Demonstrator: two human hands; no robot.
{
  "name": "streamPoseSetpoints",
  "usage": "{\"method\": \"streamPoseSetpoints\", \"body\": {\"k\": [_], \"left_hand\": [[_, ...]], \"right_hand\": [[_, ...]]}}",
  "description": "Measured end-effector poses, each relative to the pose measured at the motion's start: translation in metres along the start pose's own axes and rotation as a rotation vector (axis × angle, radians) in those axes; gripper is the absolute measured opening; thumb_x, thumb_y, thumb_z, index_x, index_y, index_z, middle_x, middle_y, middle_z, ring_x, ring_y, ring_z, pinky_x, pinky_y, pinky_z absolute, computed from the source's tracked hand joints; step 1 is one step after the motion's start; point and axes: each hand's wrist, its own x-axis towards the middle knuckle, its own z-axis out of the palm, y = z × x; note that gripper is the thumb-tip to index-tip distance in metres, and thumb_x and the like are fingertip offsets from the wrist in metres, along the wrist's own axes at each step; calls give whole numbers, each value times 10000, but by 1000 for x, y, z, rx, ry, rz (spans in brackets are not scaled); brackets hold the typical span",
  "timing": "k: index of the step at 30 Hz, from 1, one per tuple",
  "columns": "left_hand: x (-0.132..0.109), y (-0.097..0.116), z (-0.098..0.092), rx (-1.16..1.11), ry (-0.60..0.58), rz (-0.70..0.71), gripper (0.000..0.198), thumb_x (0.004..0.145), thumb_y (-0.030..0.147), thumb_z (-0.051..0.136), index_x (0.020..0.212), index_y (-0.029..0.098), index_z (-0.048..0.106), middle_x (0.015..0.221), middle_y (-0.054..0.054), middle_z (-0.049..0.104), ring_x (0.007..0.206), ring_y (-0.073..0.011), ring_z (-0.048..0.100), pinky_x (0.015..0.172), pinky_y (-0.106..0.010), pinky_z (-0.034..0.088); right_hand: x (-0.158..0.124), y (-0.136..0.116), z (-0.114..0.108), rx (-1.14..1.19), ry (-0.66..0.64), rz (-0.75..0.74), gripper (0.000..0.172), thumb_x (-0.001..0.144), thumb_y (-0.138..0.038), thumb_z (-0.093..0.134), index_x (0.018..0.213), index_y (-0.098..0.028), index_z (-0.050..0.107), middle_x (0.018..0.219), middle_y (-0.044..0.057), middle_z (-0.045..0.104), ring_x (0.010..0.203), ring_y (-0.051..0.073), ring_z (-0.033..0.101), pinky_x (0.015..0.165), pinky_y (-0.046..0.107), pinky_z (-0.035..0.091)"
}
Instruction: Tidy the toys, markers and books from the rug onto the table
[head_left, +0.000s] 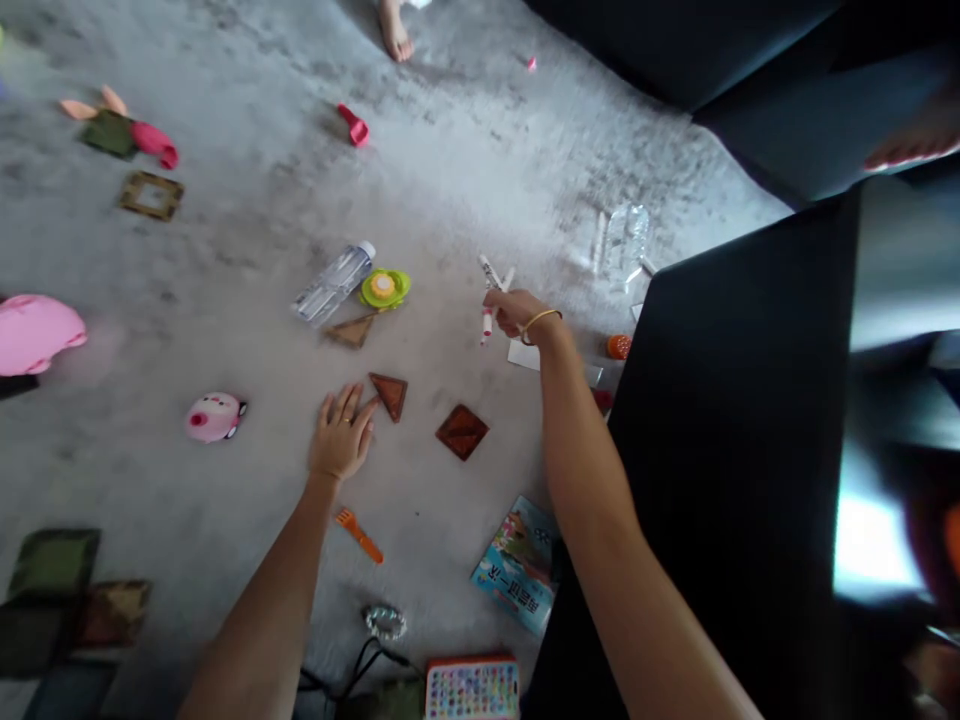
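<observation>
My right hand (519, 312) is closed round slim white markers (491, 270) at the centre right; one has a pink end that sticks out below the fingers. A yellow bracelet circles that wrist. My left hand (342, 432) rests flat on the grey carpet with its fingers spread. Its thumb side lies close to a brown triangular piece (390, 396); whether they touch, I cannot tell. Right of that lies a brown square piece (462, 432). Beyond the left hand are a lighter brown triangle (351, 330), a clear bottle (334, 284) and a green toy with a yellow centre (385, 288).
A black couch-like block (720, 430) stands along the right. On the carpet lie an orange fork (360, 535), a picture book (519, 565), a pink pig toy (214, 417), a red scoop (354, 126) and a clear plastic container (627, 240). Another person's foot (395, 32) shows at the top.
</observation>
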Motion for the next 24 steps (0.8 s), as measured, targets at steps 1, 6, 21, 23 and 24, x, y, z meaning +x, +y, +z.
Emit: {"method": "streamPoseSetpoints", "body": {"k": [1, 6, 21, 23, 24], "left_hand": [[0, -1, 0, 1, 10, 8, 468, 962, 275, 384, 1417, 251, 497, 1592, -94, 295, 1489, -259, 233, 1194, -558, 167], [5, -6, -4, -81, 24, 20, 453, 961, 280, 374, 1384, 237, 533, 1573, -87, 340, 1479, -253, 259, 1203, -538, 167], [-303, -57, -177, -794, 97, -114, 580, 956, 480, 453, 1461, 198, 412, 1488, -117, 472, 1359, -259, 461, 1173, -416, 322], [-345, -48, -194, -862, 263, -145, 646, 945, 480, 486, 1505, 198, 333, 1534, -122, 402, 1416, -277, 375, 1200, -434, 270], [-362, -43, -199, -904, 358, -189, 663, 947, 481, 484, 1522, 208, 298, 1545, -120, 381, 1424, -279, 361, 1203, -441, 265]], "right_hand": [[-22, -8, 10, 118, -144, -21, 305, 793, -303, 640, 558, -195, 480, 412, -42, 363, 398, 77, 326, 389, 215, 304], [-164, 4, 84, 1074, -932, -135, 355, 914, -472, 394, 652, -233, 386, 379, -112, 173, 366, 77, 96, 319, 155, 158], [-465, -8, 286, 1674, -1063, 254, 115, 916, -302, 575, 843, -223, 533, 437, -116, 278, 419, 84, 270, 406, 154, 277], [-507, -17, 312, 1568, -1141, 292, 127, 899, -306, 586, 820, -212, 552, 435, -111, 323, 416, 77, 311, 402, 157, 295], [-527, -19, 323, 1492, -1177, 324, 138, 887, -309, 593, 800, -207, 559, 440, -104, 357, 421, 76, 346, 403, 160, 309]]}}
